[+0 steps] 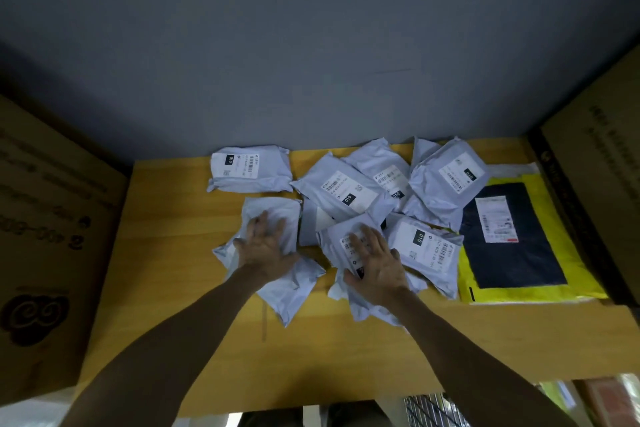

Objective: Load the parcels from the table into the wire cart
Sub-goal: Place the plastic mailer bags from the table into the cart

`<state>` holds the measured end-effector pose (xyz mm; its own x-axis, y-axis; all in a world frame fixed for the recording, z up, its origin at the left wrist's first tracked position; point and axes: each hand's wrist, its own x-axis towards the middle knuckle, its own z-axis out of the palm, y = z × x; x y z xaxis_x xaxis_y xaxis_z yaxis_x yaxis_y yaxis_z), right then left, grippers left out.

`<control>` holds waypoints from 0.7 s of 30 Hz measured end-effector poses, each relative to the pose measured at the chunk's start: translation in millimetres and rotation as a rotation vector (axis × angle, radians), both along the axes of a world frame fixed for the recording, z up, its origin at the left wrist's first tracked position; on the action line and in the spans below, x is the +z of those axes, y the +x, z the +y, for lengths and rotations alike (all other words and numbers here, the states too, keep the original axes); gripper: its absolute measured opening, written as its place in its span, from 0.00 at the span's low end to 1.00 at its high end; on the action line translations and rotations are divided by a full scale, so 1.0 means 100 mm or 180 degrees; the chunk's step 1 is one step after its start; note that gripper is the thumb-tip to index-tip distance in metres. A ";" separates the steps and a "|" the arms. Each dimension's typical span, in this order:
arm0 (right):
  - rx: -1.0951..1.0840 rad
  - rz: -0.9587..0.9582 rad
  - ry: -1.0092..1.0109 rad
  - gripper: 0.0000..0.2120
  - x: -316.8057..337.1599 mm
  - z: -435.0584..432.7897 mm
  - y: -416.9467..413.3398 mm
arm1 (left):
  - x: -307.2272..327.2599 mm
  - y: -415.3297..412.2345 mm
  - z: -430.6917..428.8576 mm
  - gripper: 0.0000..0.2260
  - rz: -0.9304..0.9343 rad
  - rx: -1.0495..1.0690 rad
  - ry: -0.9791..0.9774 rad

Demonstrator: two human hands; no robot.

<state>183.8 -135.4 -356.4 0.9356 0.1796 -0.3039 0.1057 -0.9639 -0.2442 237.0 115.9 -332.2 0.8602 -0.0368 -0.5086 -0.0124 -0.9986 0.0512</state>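
Both arms reach forward over a yellow wooden table scattered with pale grey parcels. The left hand lies flat, fingers spread, on a plain parcel with no label showing — pressing on it rather than closed around it. The right hand rests the same way, palm down and fingers splayed, on a labelled parcel near the table's middle. More grey parcels overlap one another behind and to the right of the hands; one sits apart at the back left. At the far right a dark flat parcel lies on a yellow one. A bit of the wire cart shows below the table's near edge, right of centre. Cardboard boxes flank the table.
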 end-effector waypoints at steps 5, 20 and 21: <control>-0.0181 -0.0112 0.0264 0.43 0.23 0.03 0.05 | 0.26 -0.01 0.02 0.39 -0.0265 0.0090 0.0025; -0.0792 -0.0321 0.0665 0.47 0.96 0.30 -0.33 | 1.00 -0.03 0.36 0.38 -0.0838 -0.0225 -0.0622; -0.0863 -0.0324 0.0652 0.47 1.00 0.34 -0.42 | 1.03 -0.04 0.38 0.38 -0.0836 -0.0294 -0.0645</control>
<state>142.0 -101.5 -256.2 0.9813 -0.0319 -0.1898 -0.1135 -0.8923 -0.4369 232.7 153.6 -229.4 0.9491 -0.1983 -0.2446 -0.1415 -0.9625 0.2314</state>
